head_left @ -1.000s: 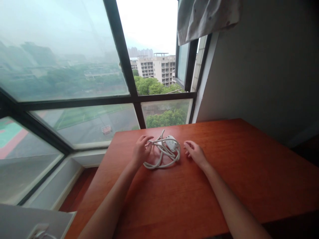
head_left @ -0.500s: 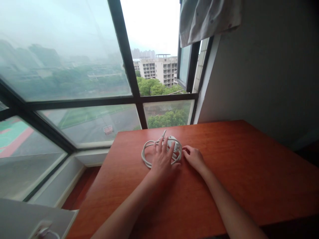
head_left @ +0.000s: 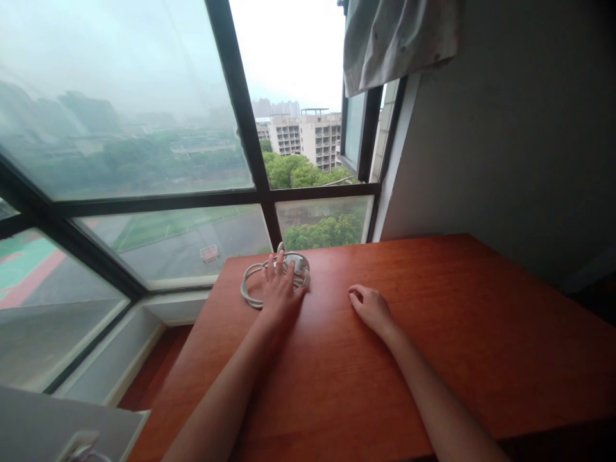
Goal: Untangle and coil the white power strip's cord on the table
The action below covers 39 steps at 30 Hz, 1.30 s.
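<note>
A coiled white cable [head_left: 251, 297] lies on the wooden table near its far left edge. Among its loops sits a white block [head_left: 297, 261], maybe a power strip or adapter; much of it is covered, so its kind is unclear. My left hand [head_left: 280, 290] rests over the coil with its fingers spread, touching the loops but not wrapped around them. To the right, apart from the cable, my right hand [head_left: 369, 305] is just above or on the tabletop. Its fingers are curled in, with nothing visible in them.
The reddish-brown table [head_left: 462, 333] reaches to the window [head_left: 260, 191], whose dark frame borders the far edge. A curtain [head_left: 399, 45] hangs at the upper right beside a grey wall [head_left: 495, 135]. At the lower left is a white panel [head_left: 43, 417].
My left hand and the coiled cable have slid left and slightly away across the table. The right hand has stayed nearly in place, so a gap now separates it from the coil.
</note>
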{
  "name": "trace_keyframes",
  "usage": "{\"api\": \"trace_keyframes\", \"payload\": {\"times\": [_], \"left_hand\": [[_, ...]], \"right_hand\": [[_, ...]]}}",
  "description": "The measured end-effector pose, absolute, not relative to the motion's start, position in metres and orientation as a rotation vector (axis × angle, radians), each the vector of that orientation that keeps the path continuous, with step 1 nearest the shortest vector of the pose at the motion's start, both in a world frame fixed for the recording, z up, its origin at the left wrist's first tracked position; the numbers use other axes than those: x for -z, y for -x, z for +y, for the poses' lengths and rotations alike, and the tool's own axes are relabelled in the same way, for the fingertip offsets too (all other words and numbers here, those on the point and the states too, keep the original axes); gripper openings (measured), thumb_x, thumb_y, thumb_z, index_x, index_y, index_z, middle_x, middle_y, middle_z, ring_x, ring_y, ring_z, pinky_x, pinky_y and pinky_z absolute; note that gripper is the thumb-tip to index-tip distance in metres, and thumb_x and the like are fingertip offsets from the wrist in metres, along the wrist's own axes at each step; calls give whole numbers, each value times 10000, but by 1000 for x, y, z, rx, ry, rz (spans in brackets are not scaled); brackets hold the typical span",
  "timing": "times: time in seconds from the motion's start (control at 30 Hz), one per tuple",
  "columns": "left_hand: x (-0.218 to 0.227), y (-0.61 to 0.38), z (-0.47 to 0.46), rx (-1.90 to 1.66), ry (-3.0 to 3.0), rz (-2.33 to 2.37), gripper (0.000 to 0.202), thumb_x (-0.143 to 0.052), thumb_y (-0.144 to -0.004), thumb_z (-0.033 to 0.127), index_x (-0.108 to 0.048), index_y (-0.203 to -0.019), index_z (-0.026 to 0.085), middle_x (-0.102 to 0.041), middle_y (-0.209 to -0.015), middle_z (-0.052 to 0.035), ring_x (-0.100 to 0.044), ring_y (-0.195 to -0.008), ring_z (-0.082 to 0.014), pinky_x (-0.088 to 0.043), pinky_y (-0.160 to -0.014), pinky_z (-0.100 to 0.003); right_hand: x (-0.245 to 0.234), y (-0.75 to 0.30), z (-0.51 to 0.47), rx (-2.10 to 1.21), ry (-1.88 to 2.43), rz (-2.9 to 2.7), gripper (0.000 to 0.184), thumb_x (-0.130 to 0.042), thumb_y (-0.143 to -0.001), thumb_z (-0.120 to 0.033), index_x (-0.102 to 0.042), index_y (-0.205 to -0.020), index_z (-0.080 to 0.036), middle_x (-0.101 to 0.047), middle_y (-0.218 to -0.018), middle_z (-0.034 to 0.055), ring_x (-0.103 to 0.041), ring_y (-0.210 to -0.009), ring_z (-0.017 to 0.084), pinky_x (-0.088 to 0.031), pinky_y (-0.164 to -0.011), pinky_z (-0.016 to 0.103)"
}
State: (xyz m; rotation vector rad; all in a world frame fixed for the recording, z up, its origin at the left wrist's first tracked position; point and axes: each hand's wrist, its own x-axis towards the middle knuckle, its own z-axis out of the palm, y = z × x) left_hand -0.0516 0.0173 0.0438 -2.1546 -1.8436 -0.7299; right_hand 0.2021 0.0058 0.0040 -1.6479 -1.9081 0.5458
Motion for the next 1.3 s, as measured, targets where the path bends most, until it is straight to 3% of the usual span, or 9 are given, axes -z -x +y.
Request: {"api": "trace_keyframes", "payload": {"times": [0.13,0.2,0.27,0.33,0.43,0.73,1.3], "left_hand": [[-52,46,10,729,2195,-1763,617,-729,-725,305,-529,-1298,192,-292,-1538,-177,-208,-1420,-424,-202,-1125,-597],[-52,29,-1,790,2271,-1696,504,-653,-796,272,-541,-1281,193,-373,-1491,-169,-304,-1388,-378,-264,-1116,-545],[-47,10,-11,850,2450,-1677,395,-576,-852,262,-567,-1242,196,-543,-1334,-148,-507,-1225,-308,-401,-1028,-449],[-37,-6,-14,879,2704,-1761,284,-544,-869,264,-620,-1136,202,-675,-1091,-90,-641,-941,-223,-502,-838,-336],[-19,-17,-10,959,2927,-1884,225,-513,-895,308,-666,-1023,204,-709,-842,-26,-639,-717,-164,-492,-661,-258],[-4,-8,-11,1226,2973,-1642,187,-530,-895,272,-684,-969,197,-697,-932,-57,-617,-824,-176,-481,-758,-272],[-2,-7,-10,1273,2998,-1630,196,-528,-890,228,-678,-1016,212,-702,-967,-55,-622,-849,-187,-484,-796,-292]], "right_hand": [[-4,-201,5,-532,1638,-1928,239,-502,-881,-229,-706,-1004,-219,-744,-992,55,-681,-938,206,-489,-817,280],[-3,-201,5,-522,1623,-1937,235,-506,-880,-231,-707,-1000,-216,-743,-1002,58,-681,-939,206,-488,-827,279],[-2,-200,5,-509,1587,-1936,236,-506,-880,-235,-706,-1003,-212,-743,-1001,65,-681,-938,207,-490,-838,283],[0,-198,4,-507,1517,-1929,243,-500,-883,-237,-702,-1011,-200,-744,-993,74,-682,-928,207,-493,-844,286],[0,-194,2,-528,1387,-1933,250,-494,-891,-251,-695,-1023,-183,-745,-984,81,-685,-898,204,-499,-842,287],[-3,-190,-2,-568,1322,-2053,246,-509,-891,-270,-712,-1008,-198,-751,-947,79,-689,-870,216,-500,-817,302],[3,-190,1,-599,1354,-2010,274,-519,-891,-288,-693,-1085,-202,-749,-986,79,-686,-924,219,-494,-863,304]]}}
